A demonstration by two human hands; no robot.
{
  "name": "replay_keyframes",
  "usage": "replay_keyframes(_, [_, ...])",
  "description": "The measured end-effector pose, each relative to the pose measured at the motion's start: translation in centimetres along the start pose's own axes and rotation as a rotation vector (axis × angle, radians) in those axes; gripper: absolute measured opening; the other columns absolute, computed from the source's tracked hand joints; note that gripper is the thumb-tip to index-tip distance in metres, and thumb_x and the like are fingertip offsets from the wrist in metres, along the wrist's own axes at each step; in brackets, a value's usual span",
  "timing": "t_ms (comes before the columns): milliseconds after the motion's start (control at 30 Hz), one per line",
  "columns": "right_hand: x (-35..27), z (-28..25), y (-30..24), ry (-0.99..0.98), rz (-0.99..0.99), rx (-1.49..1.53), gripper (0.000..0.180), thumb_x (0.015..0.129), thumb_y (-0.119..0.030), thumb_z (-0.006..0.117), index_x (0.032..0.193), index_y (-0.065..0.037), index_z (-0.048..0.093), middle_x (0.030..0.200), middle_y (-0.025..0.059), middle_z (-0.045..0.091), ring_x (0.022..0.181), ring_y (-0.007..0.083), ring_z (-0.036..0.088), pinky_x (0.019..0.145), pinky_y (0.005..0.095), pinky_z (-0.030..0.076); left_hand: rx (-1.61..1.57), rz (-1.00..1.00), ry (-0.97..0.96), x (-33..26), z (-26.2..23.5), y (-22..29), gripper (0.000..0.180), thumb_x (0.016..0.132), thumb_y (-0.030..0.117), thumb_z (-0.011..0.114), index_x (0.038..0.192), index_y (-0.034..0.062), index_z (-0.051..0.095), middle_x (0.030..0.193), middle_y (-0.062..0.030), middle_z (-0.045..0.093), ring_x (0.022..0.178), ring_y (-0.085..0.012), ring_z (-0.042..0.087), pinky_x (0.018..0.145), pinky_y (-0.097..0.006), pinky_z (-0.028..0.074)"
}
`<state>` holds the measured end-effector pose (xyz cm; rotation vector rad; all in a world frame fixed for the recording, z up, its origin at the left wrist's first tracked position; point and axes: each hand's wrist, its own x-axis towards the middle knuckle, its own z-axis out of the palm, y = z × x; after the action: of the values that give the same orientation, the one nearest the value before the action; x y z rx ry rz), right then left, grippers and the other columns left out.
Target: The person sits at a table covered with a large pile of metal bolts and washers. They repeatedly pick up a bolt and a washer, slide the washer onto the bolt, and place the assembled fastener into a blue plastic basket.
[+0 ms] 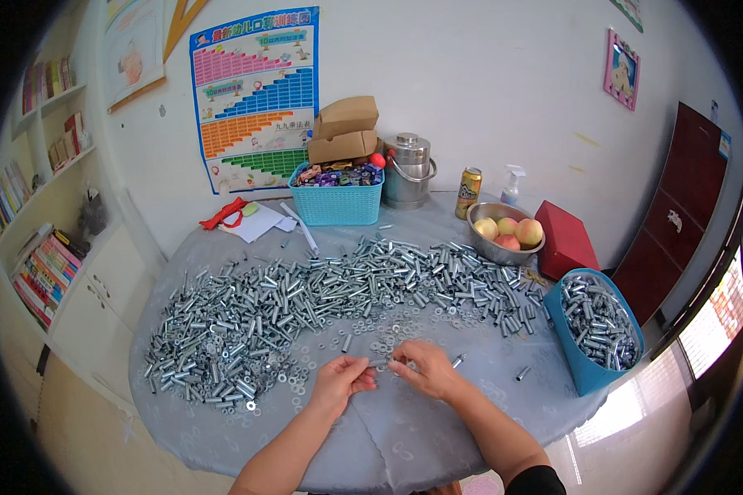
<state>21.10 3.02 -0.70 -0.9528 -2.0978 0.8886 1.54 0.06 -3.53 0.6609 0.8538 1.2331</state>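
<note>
My left hand point(344, 385) is closed, thumb and fingertips pinching a small metal bolt point(377, 363) that points right. My right hand point(423, 367) meets its other end with bent, closed fingers; what lies between those fingertips is too small to make out. Around and beyond both hands are scattered flat metal washers point(398, 323). One short metal sleeve point(346, 343) stands just past my left hand. Right of my right hand lies a single anchor bolt point(459, 360), with another bolt point(522, 374) farther right.
A long heap of metal sleeves and bolts point(305, 289) spans the grey-covered table point(371, 450). A blue bin point(576, 363) of bolts stands at the right edge. Behind are a bowl point(504, 252) of fruit, a red box point(566, 239), a can point(468, 194), a metal canister point(407, 177) and a turquoise basket point(337, 206).
</note>
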Motion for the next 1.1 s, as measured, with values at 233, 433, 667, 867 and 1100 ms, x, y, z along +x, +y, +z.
replay_keyframes(233, [0.0, -0.2, -1.0, 0.061, -0.173, -0.352, 0.017, 0.083, -0.018, 0.055, 0.091, -0.004, 0.053, 0.081, 0.0115, 0.057, 0.076, 0.0295, 0.055, 0.066, 0.0382, 0.043, 0.134, 0.178, 0.011, -0.7, 1.1, 0.7, 0.012, 0.083, 0.009, 0.059, 0.084, -0.0024, 0.056, 0.074, -0.0115, 0.061, 0.06, -0.0158, 0.059, 0.055, -0.03, 0.055])
replay_keyframes(433, [0.3, -0.4, -1.0, 0.116, -0.42, -0.512, 0.017, 0.081, -0.016, 0.057, 0.093, -0.005, 0.053, 0.088, 0.0092, 0.057, 0.083, 0.0286, 0.055, 0.072, 0.0381, 0.042, 0.074, 0.063, 0.025, -0.6, 0.6, 0.5, 0.013, 0.084, 0.01, 0.059, 0.081, -0.0022, 0.055, 0.073, -0.0114, 0.06, 0.058, -0.0153, 0.058, 0.054, -0.03, 0.054])
replay_keyframes(667, [0.1, -0.7, -0.9, 0.079, -0.309, -0.513, 0.018, 0.082, -0.021, 0.056, 0.091, -0.005, 0.055, 0.083, 0.0086, 0.058, 0.079, 0.0277, 0.056, 0.071, 0.037, 0.042, 0.096, 0.063, 0.062, -0.6, 1.0, 0.3, 0.013, 0.084, 0.011, 0.058, 0.082, -0.001, 0.055, 0.072, -0.0102, 0.059, 0.057, -0.015, 0.058, 0.054, -0.031, 0.054])
replay_keyframes(867, [-0.3, 0.0, 0.7, -0.079, 0.256, -0.038, 0.034, 0.091, -0.033, 0.043, 0.087, -0.002, 0.058, 0.074, 0.0092, 0.061, 0.065, 0.0217, 0.058, 0.061, 0.0328, 0.044, 0.16, 0.185, 0.004, -1.3, 1.9, 0.2, 0.01, 0.084, 0.008, 0.058, 0.085, -0.0015, 0.054, 0.075, -0.0115, 0.06, 0.061, -0.0153, 0.059, 0.056, -0.031, 0.055])
replay_keyframes(1100, [0.0, 0.9, -0.2, 0.207, 0.135, 0.18, 0.038, 0.093, -0.033, 0.039, 0.093, -0.003, 0.061, 0.075, 0.0076, 0.062, 0.068, 0.0174, 0.057, 0.065, 0.0301, 0.045, 0.004, 0.104, 0.081, -0.3, 0.9, -0.2, 0.01, 0.084, 0.009, 0.058, 0.086, -0.0003, 0.054, 0.077, -0.0117, 0.06, 0.062, -0.0155, 0.059, 0.059, -0.031, 0.055])
